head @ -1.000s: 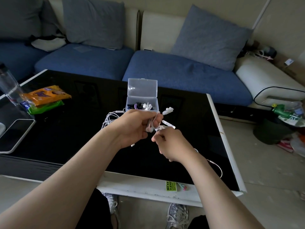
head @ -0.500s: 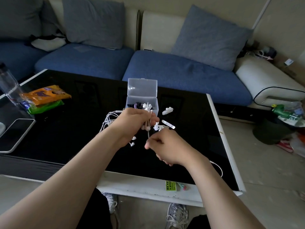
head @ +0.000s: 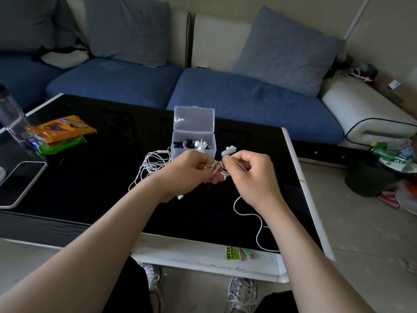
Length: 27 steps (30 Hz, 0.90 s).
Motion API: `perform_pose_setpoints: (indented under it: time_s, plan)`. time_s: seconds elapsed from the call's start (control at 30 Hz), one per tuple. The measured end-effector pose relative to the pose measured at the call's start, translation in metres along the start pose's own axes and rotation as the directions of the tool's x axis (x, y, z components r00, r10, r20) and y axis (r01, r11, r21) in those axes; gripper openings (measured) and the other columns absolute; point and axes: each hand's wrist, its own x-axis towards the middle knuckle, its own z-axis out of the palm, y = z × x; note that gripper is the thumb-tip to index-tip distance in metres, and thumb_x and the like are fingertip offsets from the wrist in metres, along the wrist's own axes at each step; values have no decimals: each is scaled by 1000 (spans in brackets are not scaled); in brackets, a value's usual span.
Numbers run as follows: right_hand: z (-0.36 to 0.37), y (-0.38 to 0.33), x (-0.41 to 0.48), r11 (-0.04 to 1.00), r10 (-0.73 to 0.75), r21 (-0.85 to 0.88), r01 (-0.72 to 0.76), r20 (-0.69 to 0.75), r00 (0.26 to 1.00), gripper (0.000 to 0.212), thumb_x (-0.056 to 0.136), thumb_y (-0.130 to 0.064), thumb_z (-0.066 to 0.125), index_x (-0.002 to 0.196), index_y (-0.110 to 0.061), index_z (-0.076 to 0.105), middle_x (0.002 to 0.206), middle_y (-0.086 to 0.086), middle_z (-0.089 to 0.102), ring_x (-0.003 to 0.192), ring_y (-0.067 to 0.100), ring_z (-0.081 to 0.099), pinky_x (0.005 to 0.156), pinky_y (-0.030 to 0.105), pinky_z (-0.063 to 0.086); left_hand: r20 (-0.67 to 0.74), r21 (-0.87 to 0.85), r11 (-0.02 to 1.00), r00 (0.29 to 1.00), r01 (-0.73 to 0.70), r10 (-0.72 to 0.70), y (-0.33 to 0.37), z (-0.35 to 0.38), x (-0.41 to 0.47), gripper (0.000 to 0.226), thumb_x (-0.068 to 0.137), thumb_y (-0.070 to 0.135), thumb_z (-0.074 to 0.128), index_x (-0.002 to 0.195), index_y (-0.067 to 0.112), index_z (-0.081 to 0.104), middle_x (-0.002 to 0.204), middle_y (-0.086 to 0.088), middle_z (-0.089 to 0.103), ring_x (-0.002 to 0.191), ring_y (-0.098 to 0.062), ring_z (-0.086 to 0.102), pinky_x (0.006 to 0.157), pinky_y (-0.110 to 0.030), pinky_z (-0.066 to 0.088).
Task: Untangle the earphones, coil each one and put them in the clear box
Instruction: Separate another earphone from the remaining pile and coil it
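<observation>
- Over the table's middle, just in front of the clear box [head: 193, 146]: L hand [head: 187, 172] has its fingers curled round a bunch of white cord [head: 214, 168], w/ loops round the fingers.
- R hand [head: 252, 175] is right beside it, thumb + index pinching the same cord at the bunch, other fingers curled in.
- Hands nearly touch, w/ a short run of cord btwn them.
- Loose cord tail [head: 259, 227] runs from under R hand across the table toward the near edge.
- Earbud [head: 180, 196] shows just below L hand.
- Box lid stands open. Inside are dark, purple + white earphones.
- Tangled earphones [head: 153, 162], white, lie on the table just left of the box, by L wrist.
- Small white piece [head: 229, 151] sits just right of the box. Can't tell what it is.
- Table [head: 90, 188] is glossy black w/ a white rim. Far left are snack packs [head: 61, 131], a bottle [head: 11, 118] and a phone [head: 20, 181].
</observation>
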Motion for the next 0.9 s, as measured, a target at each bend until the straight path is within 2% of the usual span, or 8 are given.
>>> perform_pose_setpoints:
  time_s: [0.13,0.2,0.3,0.43,0.53,0.63,0.77,0.9]
  plan:
    - [-2,-2,-3,996,-84,40,81,78,993,19,95,-17,75,77,-15,81,64,-4,71,59,15,63,58,27,46,-93,-71,997,995,14,-20,-3,-3,2,10,89,11,75,96,15,81,89,-5,81,93,-27,76,84,-35,54]
    - [-1,-5,-4,992,-123,38,119,112,986,17,93,-14,76,77,-14,82,67,-4,73,60,15,65,59,26,47,-81,-58,998,996,34,-38,-6,-4,3,13,87,5,75,94,14,79,86,-3,80,81,-21,74,77,-30,53]
    - [-2,-6,-4,990,-137,49,133,85,987,17,93,-11,77,76,-15,80,64,-7,71,57,11,63,57,23,46,-30,17,999,999,45,-45,-5,-6,0,31,88,-12,63,97,14,78,90,2,81,91,-11,76,78,-26,53]
    - [-3,0,-2,997,-74,-19,74,-29,997,17,98,-21,74,83,-16,80,60,-4,67,57,14,61,58,26,46,67,-2,999,997,46,-45,2,-7,-3,45,84,-22,52,108,9,75,100,-1,81,97,-13,76,92,-37,60]
    - [-4,6,0,993,-20,-114,15,-40,999,19,102,-29,70,91,-16,80,67,-8,70,63,3,64,61,19,47,102,-61,997,994,47,-41,9,-4,-6,39,90,-16,52,110,7,76,99,-5,81,94,-16,73,92,-38,54]
    - [-3,10,2,978,61,-199,-59,6,998,27,105,-35,64,92,-16,77,76,-4,74,73,5,67,66,26,49,131,-141,987,989,79,-61,13,-3,-8,39,92,-11,48,108,9,78,96,-5,80,91,-15,70,86,-32,50]
    - [1,9,2,959,166,-250,-135,107,980,39,110,-38,52,86,-13,69,71,10,66,58,7,53,55,28,37,159,-405,906,985,124,-63,18,-3,-7,38,93,-7,43,103,3,78,94,-11,74,87,-17,65,73,-28,48]
    - [7,2,0,942,273,-252,-220,196,942,45,112,-41,45,78,-24,69,64,-6,57,50,1,50,52,18,33,102,-521,850,994,75,-25,17,-3,-6,27,93,-9,55,105,3,76,97,-9,73,86,-14,66,74,-25,48]
